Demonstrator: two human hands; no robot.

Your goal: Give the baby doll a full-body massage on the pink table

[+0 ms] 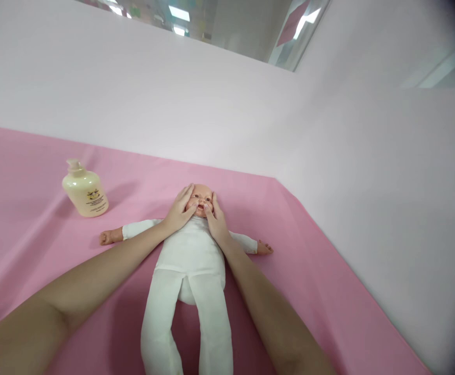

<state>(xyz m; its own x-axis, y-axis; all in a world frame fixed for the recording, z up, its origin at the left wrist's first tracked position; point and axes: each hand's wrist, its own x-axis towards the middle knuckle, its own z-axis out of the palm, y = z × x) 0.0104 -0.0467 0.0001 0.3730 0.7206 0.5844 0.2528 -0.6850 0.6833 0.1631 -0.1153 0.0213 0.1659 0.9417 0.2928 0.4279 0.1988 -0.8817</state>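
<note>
A baby doll [190,247] with a white cloth body lies on its back on the pink cover, its arms spread out to both sides. My left hand [179,209] rests along the side of the doll's head [201,191], fingers stretched out and the thumb on the cheek near the mouth. On the opposite side, my right hand [217,219] lies against the other cheek, its fingers straight and its thumb beside the mouth. Both palms touch the head without gripping it. The lower ends of the doll's legs are cut off by the frame's bottom edge.
A pale yellow pump bottle [86,190] stands to the left of the doll. The pink cover [290,291] ends at a white wall [153,99] behind and on the right. A window or mirror [243,31] is set in the wall above.
</note>
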